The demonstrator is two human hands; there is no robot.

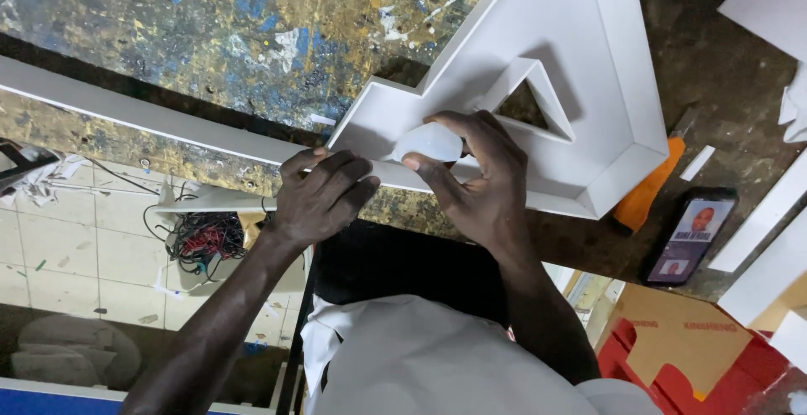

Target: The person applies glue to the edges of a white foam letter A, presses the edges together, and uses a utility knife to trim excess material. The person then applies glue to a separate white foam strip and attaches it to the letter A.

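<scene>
A large white hollow letter shape (605, 87) with raised side walls and a triangular cut-out lies on a paint-spattered workbench (210, 28). My right hand (479, 171) grips a small translucent white bottle (429, 142) and holds it against the letter's near wall. My left hand (324, 192) presses flat on the long white strip (143, 116) where it meets the letter's corner.
An orange-handled tool (647, 192) and a phone (691, 234) with a lit screen lie right of the letter. White strips and offcuts (769, 213) lie at the right edge. Below the bench edge are tangled wires (206, 238), a tiled floor and red cut shapes (664, 373).
</scene>
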